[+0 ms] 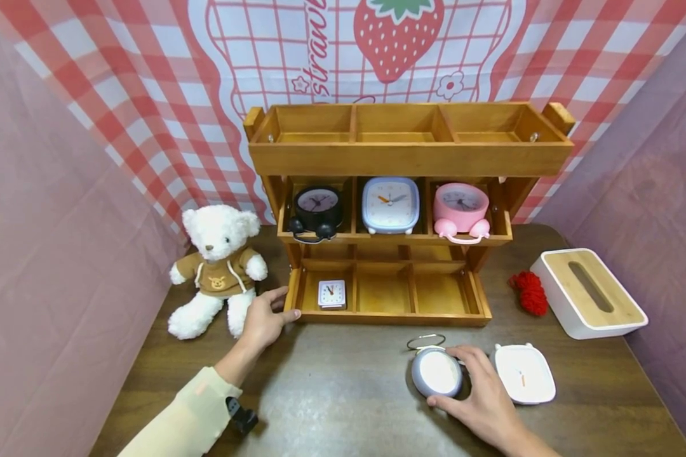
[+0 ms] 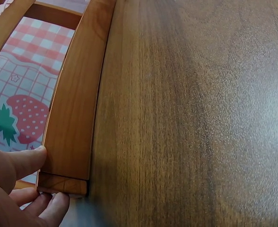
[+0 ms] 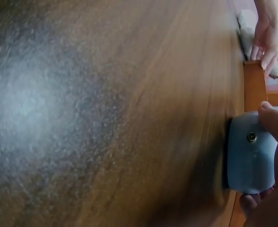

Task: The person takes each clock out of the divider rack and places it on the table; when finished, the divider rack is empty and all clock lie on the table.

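My right hand [image 1: 483,397] grips a round grey-blue clock [image 1: 437,372] on the table, thumb on the near side and fingers on the far side. Its pale face is washed out by glare; a thin metal ring handle [image 1: 426,343] shows behind it. In the right wrist view the clock's smooth side [image 3: 250,158] bears a small metal knob. At the left front corner of the wooden rack [image 1: 377,319], my left hand [image 1: 265,318] pinches the corner between thumb and fingers, as the left wrist view also shows. Near that hand, a small white square clock [image 1: 331,294] stands in the bottom-left compartment.
Black [image 1: 318,209], blue-rimmed [image 1: 390,204] and pink [image 1: 461,208] clocks fill the middle tier. A white clock [image 1: 524,374] lies right of my right hand. Farther right are red yarn [image 1: 530,294] and a tissue box [image 1: 589,293]. A white teddy bear [image 1: 217,266] sits left.
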`<state>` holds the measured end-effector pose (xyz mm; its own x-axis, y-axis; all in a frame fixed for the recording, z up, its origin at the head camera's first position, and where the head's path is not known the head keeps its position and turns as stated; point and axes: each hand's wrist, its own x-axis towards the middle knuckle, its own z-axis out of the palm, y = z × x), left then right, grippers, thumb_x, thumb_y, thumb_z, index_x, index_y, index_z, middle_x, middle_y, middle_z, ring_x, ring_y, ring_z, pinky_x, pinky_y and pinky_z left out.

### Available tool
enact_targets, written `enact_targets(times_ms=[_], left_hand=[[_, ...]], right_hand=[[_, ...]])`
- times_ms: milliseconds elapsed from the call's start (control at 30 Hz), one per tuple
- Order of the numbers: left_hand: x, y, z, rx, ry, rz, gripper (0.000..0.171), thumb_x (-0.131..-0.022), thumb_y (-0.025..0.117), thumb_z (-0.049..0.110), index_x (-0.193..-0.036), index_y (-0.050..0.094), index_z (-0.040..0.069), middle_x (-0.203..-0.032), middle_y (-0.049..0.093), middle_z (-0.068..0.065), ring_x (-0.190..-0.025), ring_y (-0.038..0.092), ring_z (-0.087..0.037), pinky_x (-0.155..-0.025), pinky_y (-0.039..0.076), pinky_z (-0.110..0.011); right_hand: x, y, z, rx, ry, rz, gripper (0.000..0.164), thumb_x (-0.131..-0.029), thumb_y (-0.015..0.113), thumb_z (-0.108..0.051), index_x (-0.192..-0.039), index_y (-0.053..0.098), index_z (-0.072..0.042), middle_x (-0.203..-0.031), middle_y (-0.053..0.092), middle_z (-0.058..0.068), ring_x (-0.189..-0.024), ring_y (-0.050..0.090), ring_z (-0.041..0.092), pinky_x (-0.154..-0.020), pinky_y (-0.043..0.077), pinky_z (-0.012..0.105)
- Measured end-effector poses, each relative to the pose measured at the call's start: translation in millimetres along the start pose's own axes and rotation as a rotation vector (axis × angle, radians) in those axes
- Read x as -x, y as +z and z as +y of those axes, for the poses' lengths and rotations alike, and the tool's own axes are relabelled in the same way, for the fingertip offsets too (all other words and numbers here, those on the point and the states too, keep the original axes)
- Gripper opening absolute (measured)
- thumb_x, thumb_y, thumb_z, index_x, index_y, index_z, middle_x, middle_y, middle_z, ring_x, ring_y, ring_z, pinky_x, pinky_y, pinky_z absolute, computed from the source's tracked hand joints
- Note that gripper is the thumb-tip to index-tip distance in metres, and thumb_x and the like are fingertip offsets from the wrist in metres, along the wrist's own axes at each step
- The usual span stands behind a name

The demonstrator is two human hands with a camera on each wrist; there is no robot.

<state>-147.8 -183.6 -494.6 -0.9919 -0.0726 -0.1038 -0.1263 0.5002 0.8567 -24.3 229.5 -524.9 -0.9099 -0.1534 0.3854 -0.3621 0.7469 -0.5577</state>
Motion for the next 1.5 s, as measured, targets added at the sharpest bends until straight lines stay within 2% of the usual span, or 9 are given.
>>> enact_targets(times_ms=[300,467,633,700,867,1033,1267,1400,1500], left_hand=[[-1.4,-0.8,-0.7,-0.013,0.003,0.005,0.066,-0.086,0.08,0.006,-0.146,0.053,-0.004,-0.136,0.063,-0.029,-0.122,0.065,-0.04,-0.096,0.058,-0.045],[-0.5,0.2,-1.5,-0.013,-0.001,0.001,0.066,-0.086,0.08,0.005,-0.145,0.053,-0.004,-0.136,0.062,-0.029,-0.122,0.065,-0.04,-0.094,0.059,-0.044],[0.0,0.8,-1.1,-0.012,-0.008,-0.006,0.067,-0.085,0.081,0.005,-0.145,0.053,-0.004,-0.136,0.062,-0.029,-0.122,0.065,-0.041,-0.093,0.059,-0.044],[-0.4,0.6,-0.9,-0.012,-0.009,-0.009,0.067,-0.086,0.081,0.005,-0.146,0.053,-0.003,-0.136,0.062,-0.028,-0.122,0.064,-0.04,-0.094,0.059,-0.044],[-1.0,-0.6,0.3,-0.025,-0.003,-0.014,0.067,-0.086,0.08,0.006,-0.146,0.053,-0.004,-0.138,0.061,-0.028,-0.123,0.064,-0.041,-0.096,0.057,-0.046],[-2.0,-2.4,1.6,-0.041,-0.019,-0.015,0.065,-0.085,0.081,0.006,-0.144,0.055,-0.004,-0.133,0.065,-0.028,-0.119,0.066,-0.04,-0.094,0.058,-0.046],[-4.7,-4.6,2.9,-0.039,-0.016,-0.032,0.063,-0.086,0.081,0.005,-0.142,0.055,-0.005,-0.129,0.066,-0.027,-0.115,0.067,-0.04,-0.097,0.056,-0.047],[-5.7,-5.6,3.3,-0.039,-0.017,-0.036,0.063,-0.086,0.081,0.005,-0.142,0.054,-0.006,-0.131,0.066,-0.027,-0.116,0.066,-0.04,-0.098,0.055,-0.049],[-5.3,-5.5,4.1,-0.041,-0.021,-0.039,0.063,-0.086,0.081,0.006,-0.142,0.055,-0.005,-0.131,0.066,-0.027,-0.116,0.066,-0.04,-0.098,0.056,-0.048]], right_hand=[[-0.4,-0.1,-3.4,0.029,0.017,-0.009,0.092,-0.055,0.101,-0.045,-0.129,0.062,-0.007,-0.122,0.06,0.004,-0.112,0.056,0.019,-0.098,0.031,0.01],[-1.2,-2.8,-6.1,0.026,-0.003,0.007,0.093,-0.054,0.101,-0.042,-0.13,0.062,-0.005,-0.124,0.06,0.004,-0.112,0.057,0.02,-0.1,0.029,0.007],[-10.7,-14.2,-15.6,0.019,-0.029,0.03,0.091,-0.055,0.101,-0.038,-0.132,0.062,-0.006,-0.125,0.061,0.001,-0.106,0.061,0.022,-0.092,0.041,0.017],[-17.4,-20.0,-20.0,0.013,-0.035,0.029,0.089,-0.057,0.101,-0.037,-0.132,0.063,-0.009,-0.125,0.062,-0.001,-0.102,0.062,0.022,-0.087,0.044,0.02],[-40.9,-31.6,-28.8,-0.019,-0.064,0.005,0.081,-0.061,0.099,-0.035,-0.131,0.064,-0.013,-0.124,0.066,-0.004,-0.101,0.064,0.02,-0.087,0.045,0.018],[-68.0,-34.4,-38.3,-0.04,-0.089,-0.058,0.071,-0.067,0.096,-0.04,-0.126,0.066,-0.016,-0.119,0.068,-0.008,-0.101,0.065,0.012,-0.084,0.053,0.028],[-101.2,-17.2,-50.7,-0.072,-0.129,-0.155,0.061,-0.075,0.091,-0.047,-0.123,0.068,-0.019,-0.12,0.067,-0.008,-0.104,0.064,0.011,-0.087,0.056,0.037],[-121.0,-2.2,-57.8,-0.069,-0.143,-0.195,0.064,-0.076,0.088,-0.053,-0.126,0.067,-0.018,-0.12,0.066,-0.006,-0.101,0.061,0.01,-0.085,0.056,0.035],[-135.3,10.1,-61.8,-0.094,-0.137,-0.213,0.064,-0.075,0.089,-0.051,-0.126,0.067,-0.018,-0.116,0.066,-0.006,-0.097,0.061,0.011,-0.08,0.057,0.034]])
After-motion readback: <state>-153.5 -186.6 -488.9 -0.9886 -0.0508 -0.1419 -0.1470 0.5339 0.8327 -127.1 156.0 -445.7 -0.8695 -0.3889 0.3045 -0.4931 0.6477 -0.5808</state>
